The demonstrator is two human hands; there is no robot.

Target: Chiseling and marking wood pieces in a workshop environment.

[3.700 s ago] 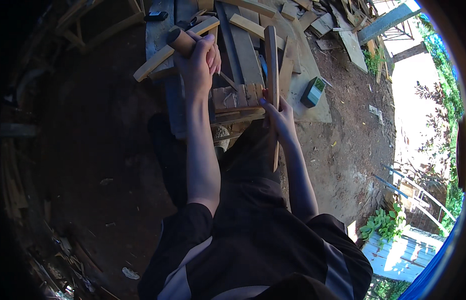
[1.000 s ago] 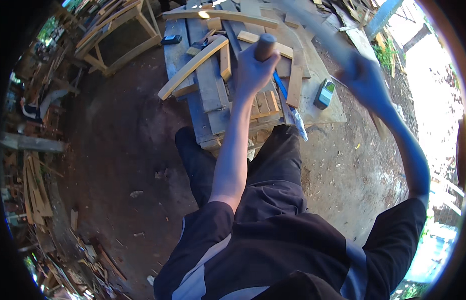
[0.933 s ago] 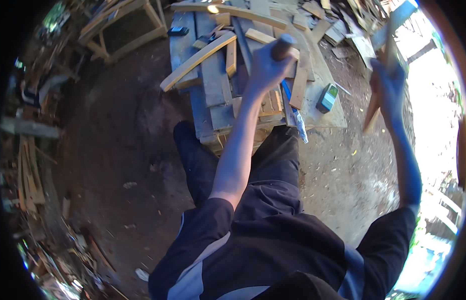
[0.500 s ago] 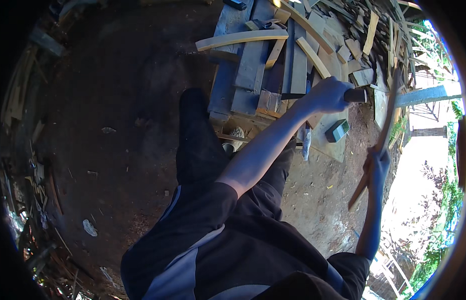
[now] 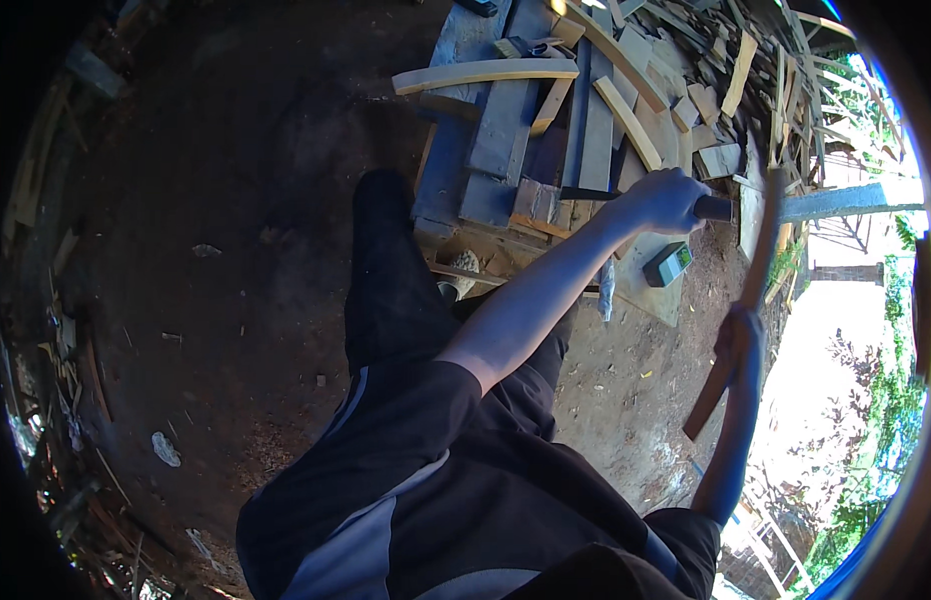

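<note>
After shifting left hand [image 5: 666, 200] rightward, clenched wooden-handled tool [image 5: 715, 208], gripped wooden strip [image 5: 761, 250] in right hand [image 5: 743, 335]; judged work ongoing.

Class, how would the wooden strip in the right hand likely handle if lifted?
The strip is likely stiff, looking like solid wood. It's probably light: the right hand alone holds it. It may tip, with more showing above the hand than below.
</note>
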